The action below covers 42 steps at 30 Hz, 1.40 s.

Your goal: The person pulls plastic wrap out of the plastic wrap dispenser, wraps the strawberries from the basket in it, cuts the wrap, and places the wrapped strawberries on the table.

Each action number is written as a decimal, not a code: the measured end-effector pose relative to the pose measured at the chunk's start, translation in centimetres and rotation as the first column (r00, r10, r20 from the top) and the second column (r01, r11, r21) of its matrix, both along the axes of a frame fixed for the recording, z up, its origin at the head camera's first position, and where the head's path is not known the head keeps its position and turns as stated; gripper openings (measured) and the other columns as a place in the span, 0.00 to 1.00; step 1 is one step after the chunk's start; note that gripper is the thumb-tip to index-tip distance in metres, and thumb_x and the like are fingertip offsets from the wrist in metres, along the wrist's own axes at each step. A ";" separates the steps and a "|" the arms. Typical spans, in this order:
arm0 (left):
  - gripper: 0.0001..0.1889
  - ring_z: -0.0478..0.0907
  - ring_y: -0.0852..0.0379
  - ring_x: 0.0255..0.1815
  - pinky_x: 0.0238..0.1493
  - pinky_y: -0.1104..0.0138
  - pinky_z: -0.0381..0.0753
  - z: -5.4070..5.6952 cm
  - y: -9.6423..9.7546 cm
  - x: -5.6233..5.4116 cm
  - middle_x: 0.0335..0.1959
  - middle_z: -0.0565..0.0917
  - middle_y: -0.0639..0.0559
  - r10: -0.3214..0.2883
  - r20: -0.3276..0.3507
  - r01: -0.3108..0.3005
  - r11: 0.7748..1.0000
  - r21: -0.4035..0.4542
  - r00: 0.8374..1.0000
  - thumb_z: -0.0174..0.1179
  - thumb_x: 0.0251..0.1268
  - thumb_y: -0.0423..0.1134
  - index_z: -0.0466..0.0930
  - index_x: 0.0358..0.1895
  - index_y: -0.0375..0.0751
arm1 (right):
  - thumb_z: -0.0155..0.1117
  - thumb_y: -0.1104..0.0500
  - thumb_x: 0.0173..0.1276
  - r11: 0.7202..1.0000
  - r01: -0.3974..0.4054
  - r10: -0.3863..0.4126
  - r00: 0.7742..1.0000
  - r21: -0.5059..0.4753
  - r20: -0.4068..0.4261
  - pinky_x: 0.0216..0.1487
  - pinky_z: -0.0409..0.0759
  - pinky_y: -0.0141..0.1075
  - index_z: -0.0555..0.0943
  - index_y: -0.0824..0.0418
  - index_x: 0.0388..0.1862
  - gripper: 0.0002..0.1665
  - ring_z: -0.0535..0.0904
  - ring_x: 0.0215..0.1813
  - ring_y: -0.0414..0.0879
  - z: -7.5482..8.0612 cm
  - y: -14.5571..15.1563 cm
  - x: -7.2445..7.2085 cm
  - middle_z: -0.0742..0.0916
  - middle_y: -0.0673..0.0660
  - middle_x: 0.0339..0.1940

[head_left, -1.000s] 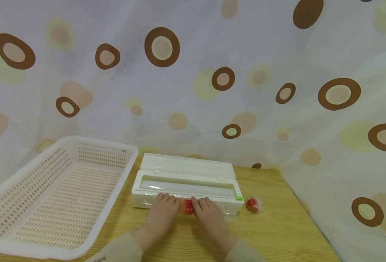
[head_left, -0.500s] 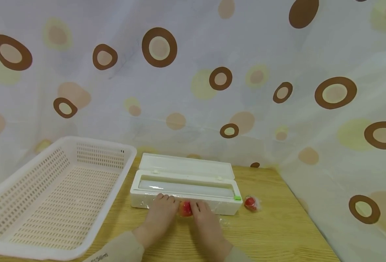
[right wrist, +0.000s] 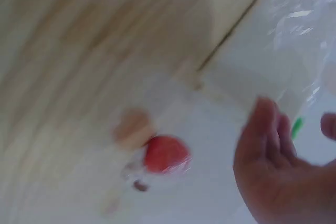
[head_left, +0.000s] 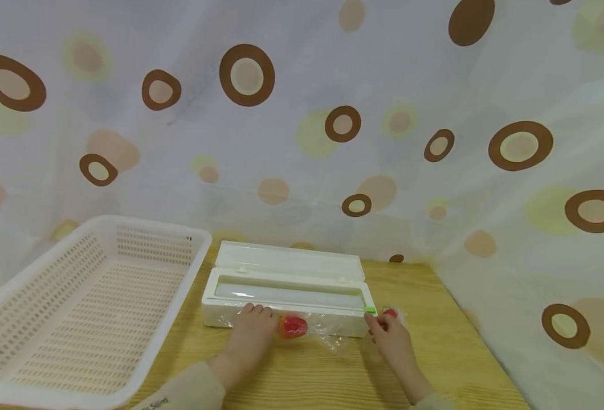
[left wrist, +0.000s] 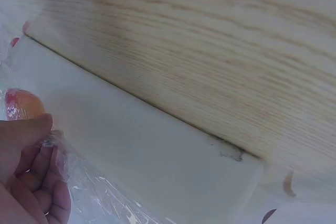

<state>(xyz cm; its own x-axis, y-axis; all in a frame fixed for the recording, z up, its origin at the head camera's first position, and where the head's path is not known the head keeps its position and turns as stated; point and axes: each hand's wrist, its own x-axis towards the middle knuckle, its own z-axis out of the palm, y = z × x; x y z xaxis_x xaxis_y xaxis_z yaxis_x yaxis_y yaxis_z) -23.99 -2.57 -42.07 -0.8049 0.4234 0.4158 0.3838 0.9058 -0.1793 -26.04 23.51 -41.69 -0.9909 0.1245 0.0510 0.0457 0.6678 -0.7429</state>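
A white plastic-wrap dispenser (head_left: pixel 286 323) stands with its lid (head_left: pixel 289 259) raised at the back and a roll of wrap (head_left: pixel 289 295) inside. Clear plastic wrap (left wrist: pixel 113 192) hangs over its front and surrounds a small red-and-yellow fruit (head_left: pixel 294 327). My left hand (head_left: pixel 252 336) pinches the gathered wrap close beside the fruit, thumb against curled fingers. Beside the dispenser's right end is my right hand (head_left: pixel 395 346), near the green slider cutter (head_left: pixel 370 310). Its thumb stands apart from the fingers (right wrist: pixel 262 129), with nothing seen between them.
A large white perforated basket (head_left: pixel 207 239) stands on the wooden table (head_left: pixel 466 364) at the left. Right of the dispenser lies a red wrapped fruit (right wrist: pixel 167 154), partly hidden behind my right hand in the head view. A patterned sheet (head_left: pixel 302 171) hangs behind the table.
My right hand has left the fruit and moved right to the dispenser's green slider cutter. The left hand stays beside the fruit, which is now more exposed to view.
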 end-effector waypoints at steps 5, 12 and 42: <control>0.07 0.78 0.58 0.34 0.41 0.66 0.72 0.2 -0.1 0.1 0.30 0.82 0.54 0.000 0.014 0.000 1.000 0.003 1.000 0.63 0.50 0.32 0.81 0.34 0.46 | 0.47 0.41 0.71 0.969 -0.057 0.123 0.954 -0.238 0.273 0.30 0.81 0.37 0.77 0.78 0.47 0.38 0.82 0.31 0.44 -1.0 1.6 -1.0 0.87 0.61 0.34; 0.06 0.78 0.58 0.34 0.38 0.68 0.71 0.2 0.1 0.1 0.29 0.82 0.55 -0.011 0.000 0.011 1.000 0.008 1.000 0.63 0.50 0.33 0.81 0.32 0.47 | 0.51 0.45 0.70 0.858 -0.079 0.285 0.895 -0.507 0.343 0.31 0.77 0.29 0.80 0.63 0.43 0.23 0.79 0.31 0.35 -1.1 1.2 -1.4 0.84 0.45 0.29; 0.08 0.76 0.55 0.35 0.41 0.64 0.77 -0.5 0.2 -0.3 0.30 0.80 0.51 -0.006 0.048 0.000 0.992 0.130 0.999 0.66 0.50 0.31 0.79 0.35 0.41 | 0.68 0.44 0.56 0.990 -0.108 0.091 0.981 0.093 0.171 0.22 0.67 0.33 0.76 0.62 0.25 0.23 0.68 0.19 0.42 -1.7 2.1 -3.1 0.75 0.52 0.15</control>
